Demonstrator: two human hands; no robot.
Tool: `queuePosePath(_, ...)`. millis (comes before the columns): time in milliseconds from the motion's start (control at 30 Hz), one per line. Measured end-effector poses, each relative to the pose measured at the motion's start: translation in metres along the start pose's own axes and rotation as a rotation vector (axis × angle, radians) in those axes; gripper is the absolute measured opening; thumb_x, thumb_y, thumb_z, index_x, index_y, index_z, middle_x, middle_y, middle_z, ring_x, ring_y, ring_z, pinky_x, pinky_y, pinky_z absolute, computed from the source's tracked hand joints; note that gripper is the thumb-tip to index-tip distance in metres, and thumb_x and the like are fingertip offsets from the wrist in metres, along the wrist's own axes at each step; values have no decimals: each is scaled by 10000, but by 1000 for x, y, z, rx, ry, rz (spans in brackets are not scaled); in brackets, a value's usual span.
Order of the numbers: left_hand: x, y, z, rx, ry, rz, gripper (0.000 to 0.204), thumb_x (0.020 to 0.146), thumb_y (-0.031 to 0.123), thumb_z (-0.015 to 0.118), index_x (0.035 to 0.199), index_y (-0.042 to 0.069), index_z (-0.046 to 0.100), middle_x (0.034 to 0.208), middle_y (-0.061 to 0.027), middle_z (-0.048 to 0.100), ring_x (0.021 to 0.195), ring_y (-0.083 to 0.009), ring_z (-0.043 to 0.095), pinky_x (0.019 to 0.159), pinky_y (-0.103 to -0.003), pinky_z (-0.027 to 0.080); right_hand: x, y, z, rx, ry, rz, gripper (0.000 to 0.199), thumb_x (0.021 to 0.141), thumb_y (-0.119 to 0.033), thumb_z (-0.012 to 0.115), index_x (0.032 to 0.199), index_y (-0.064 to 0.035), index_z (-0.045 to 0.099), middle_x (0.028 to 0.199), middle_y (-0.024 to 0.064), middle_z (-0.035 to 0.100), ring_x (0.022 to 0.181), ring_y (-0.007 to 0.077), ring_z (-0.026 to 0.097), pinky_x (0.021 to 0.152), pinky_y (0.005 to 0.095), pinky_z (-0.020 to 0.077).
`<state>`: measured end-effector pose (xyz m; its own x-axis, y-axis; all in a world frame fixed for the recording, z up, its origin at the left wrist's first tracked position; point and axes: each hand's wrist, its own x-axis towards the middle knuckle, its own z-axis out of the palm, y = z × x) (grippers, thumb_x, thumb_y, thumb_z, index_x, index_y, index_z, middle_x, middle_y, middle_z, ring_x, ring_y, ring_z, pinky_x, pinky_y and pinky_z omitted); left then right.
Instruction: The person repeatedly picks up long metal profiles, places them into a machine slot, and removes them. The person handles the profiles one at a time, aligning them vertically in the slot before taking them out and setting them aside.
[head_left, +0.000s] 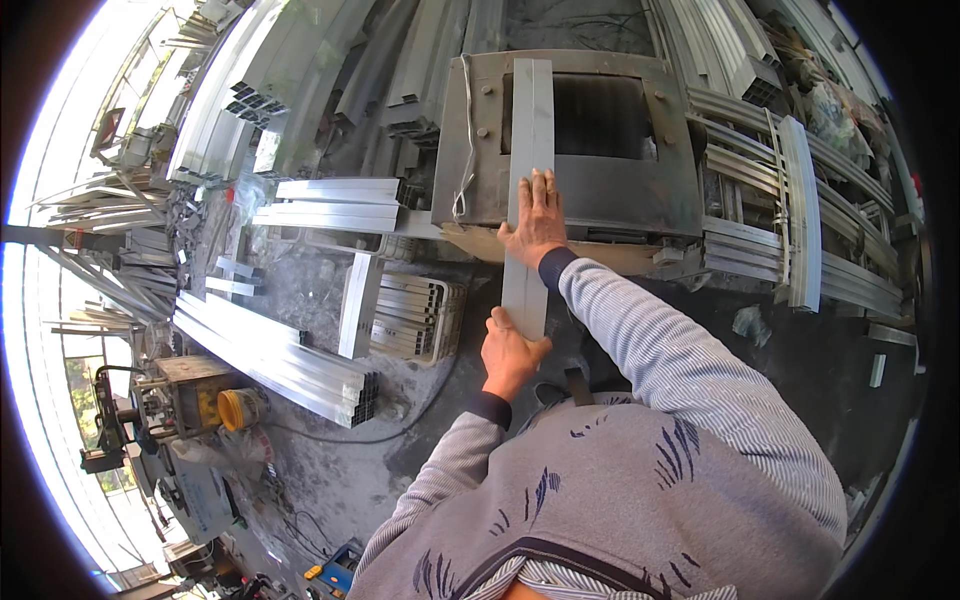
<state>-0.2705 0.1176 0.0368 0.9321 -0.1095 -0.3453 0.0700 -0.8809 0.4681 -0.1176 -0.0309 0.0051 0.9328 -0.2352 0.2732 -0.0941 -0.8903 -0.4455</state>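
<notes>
A long grey aluminium profile (530, 130) lies lengthwise across the flat grey machine table (640, 190) and sticks out over its near edge. My right hand (537, 225) presses flat on top of the profile near the table's front edge, fingers spread. Lower down, my left hand (510, 355) grips the profile's near end. Both sleeves are striped grey.
Stacks of aluminium profiles lie on the dusty floor at left (280, 360) and near the table (335, 205). More curved and straight profiles are piled at right (800, 220). A small machine with a yellow part (205, 400) stands lower left. Cables run across the floor.
</notes>
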Motion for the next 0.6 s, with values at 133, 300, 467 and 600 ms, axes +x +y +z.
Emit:
queuePosePath(133, -35, -30, 11, -20, -14, -23, 818, 730, 409, 861, 1247, 2, 374, 1198, -283, 567, 1041, -490, 657, 874, -545, 559, -45, -16, 0, 8, -26, 6, 879, 806, -360, 754, 1518, 41, 430, 1633, 259, 318, 1567, 461, 229, 1263, 553, 269)
queuePosePath(300, -94, -70, 26, -40, 6, -78, 801, 705, 350, 896, 1242, 0, 416, 1197, -279, 578, 1042, -500, 651, 875, -547, 555, -120, -39, 7, 76, -104, -41, 919, 814, -372, 765, 1528, 89, 414, 1652, 309, 271, 1582, 498, 174, 1285, 581, 215)
queuePosePath(467, -127, -93, 31, -46, -8, -159, 783, 696, 375, 908, 1208, 20, 434, 1169, -276, 587, 1054, -498, 648, 876, -541, 552, -158, -50, 11, 123, -180, -31, 941, 819, -385, 781, 1529, 102, 402, 1649, 309, 258, 1579, 501, 171, 1281, 601, 204)
queuePosePath(600, -106, -79, 27, -40, 22, -116, 801, 694, 367, 908, 1228, 8, 431, 1159, -270, 593, 1046, -491, 653, 867, -537, 558, -131, -45, 6, 129, -112, -53, 914, 802, -357, 781, 1508, 102, 426, 1638, 302, 287, 1573, 506, 191, 1267, 606, 236)
